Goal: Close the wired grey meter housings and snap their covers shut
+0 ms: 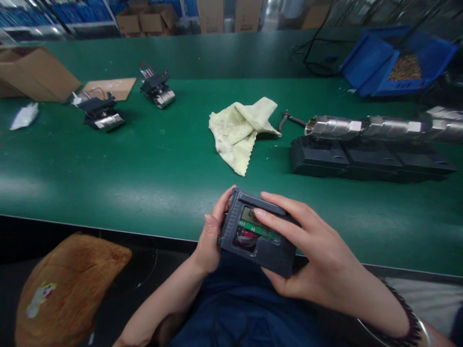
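Note:
A dark grey plastic device [277, 253] is held between both hands over the bench's front edge. Its clear window shows a small display, a green circuit board and red and black wires. My left hand [210, 238] grips its left side, fingers partly hidden behind it. My right hand [307, 246] wraps round the right side, with a fingertip over the display and the thumb at the lower edge. Beyond the device, a crumpled pale yellow cloth [235, 130] lies on the green bench [173, 168].
At right, metal fittings [333, 127] stand above a row of dark housings [372, 159], beside pliers [296, 119]. A blue bin [376, 72] holds small brass-coloured parts. Two metal-and-black assemblies [103, 113] [157, 89] and a cardboard box [39, 72] occupy the left.

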A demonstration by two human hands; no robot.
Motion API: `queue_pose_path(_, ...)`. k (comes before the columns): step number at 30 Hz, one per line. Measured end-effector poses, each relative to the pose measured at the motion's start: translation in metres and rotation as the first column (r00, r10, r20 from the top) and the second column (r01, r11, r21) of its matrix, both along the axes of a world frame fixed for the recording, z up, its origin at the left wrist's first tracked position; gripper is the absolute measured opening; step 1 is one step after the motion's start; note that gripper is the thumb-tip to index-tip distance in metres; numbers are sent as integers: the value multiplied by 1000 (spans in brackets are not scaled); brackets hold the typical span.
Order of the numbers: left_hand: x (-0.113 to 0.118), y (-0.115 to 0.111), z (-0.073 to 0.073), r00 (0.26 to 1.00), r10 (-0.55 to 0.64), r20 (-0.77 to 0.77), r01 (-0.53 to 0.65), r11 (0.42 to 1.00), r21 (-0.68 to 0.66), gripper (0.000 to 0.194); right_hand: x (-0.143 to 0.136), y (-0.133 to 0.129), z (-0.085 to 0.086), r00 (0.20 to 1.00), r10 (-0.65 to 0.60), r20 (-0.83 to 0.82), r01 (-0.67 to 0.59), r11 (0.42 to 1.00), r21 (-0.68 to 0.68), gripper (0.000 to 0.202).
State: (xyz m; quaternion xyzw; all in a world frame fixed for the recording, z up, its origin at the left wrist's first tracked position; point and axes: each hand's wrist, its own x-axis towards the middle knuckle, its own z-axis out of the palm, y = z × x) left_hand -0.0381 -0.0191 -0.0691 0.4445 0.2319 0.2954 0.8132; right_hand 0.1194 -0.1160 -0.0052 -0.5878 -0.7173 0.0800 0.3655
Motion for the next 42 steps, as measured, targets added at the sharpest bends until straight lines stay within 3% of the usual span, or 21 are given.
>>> queue_pose_path(8, 2, -3, 2, 1000, 6, -16, -5, 999, 44, 76, 3, 1, -2, 999, 26, -25, -26, 1000, -3, 52)
queue_pose_path(10, -1, -3, -2, 991, 106, -81, -90, 978, 187, 77, 4, 2, -2, 998, 23, -63, -23, 1000, 5, 54)
queue_pose_path(11, -3, -4, -5, 971, 217, -101, -175, 930, 323, 75, 6, 2, -3, 995, 18, -95, -18, 1000, 7, 57)
queue_pose_path(12, -5, -5, -7, 933, 351, -83, -268, 828, 492, 70, 7, 2, -3, 990, 12, -137, -11, 1000, 9, 59)
queue_pose_path(13, -8, -6, -9, 883, 469, -29, -333, 669, 664, 62, 9, 2, -4, 983, 5, -185, -3, 1000, 9, 61)
queue_pose_path(14, -11, -7, -10, 838, 544, 44, -350, 474, 808, 53, 10, 2, -5, 972, -1, -236, 3, 1000, 8, 64)
queue_pose_path(16, -14, -10, -7, 803, 581, 133, -252, 128, 959, 44, 13, 2, -8, 947, -5, -321, 10, 1000, 13, 68)
queue_pose_path(17, -14, -11, -4, 804, 579, 134, -173, 13, 985, 41, 14, 2, -10, 936, -5, -351, 13, 1000, 20, 68)
queue_pose_path(19, -11, -13, 4, 800, 592, 94, -43, -99, 994, 36, 15, 3, -13, 923, -3, -386, 18, 999, 35, 67)
queue_pose_path(22, -4, -14, 16, 780, 623, 55, 33, -128, 991, 23, 15, 5, -16, 915, 5, -402, 17, 998, 52, 66)
queue_pose_path(26, 3, -19, 15, 800, 600, 22, 47, -99, 994, 14, 13, 4, -17, 917, 36, -398, -12, 998, 63, 70)
queue_pose_path(30, -7, -22, 3, 854, 515, 70, -117, 59, 991, 18, 11, 3, -16, 930, 50, -364, -23, 997, 80, 73)
queue_pose_path(32, -15, -18, -1, 852, 514, 101, -238, 207, 949, 19, 10, 3, -14, 943, 54, -329, -30, 997, 77, 74)
queue_pose_path(33, -19, -14, -2, 858, 505, 97, -295, 328, 897, 23, 10, 4, -13, 952, 54, -302, -33, 997, 74, 73)
queue_pose_path(34, -22, -10, -3, 879, 472, 66, -322, 484, 814, 30, 9, 4, -12, 962, 52, -269, -33, 997, 74, 71)
queue_pose_path(36, -25, -1, -4, 956, 292, -40, -215, 783, 584, 44, 8, 5, -10, 978, 46, -205, -31, 997, 77, 66)
queue_pose_path(37, -26, 3, -5, 981, 172, -89, -108, 868, 485, 49, 7, 5, -9, 983, 42, -180, -29, 997, 74, 64)
queue_pose_path(39, -26, 8, -8, 986, 8, -168, 59, 918, 391, 56, 6, 4, -6, 988, 33, -150, -25, 998, 51, 61)
queue_pose_path(42, -25, 9, -13, 985, -26, -172, 96, 904, 416, 59, 5, 2, -3, 993, 9, -115, -10, 1000, -10, 60)
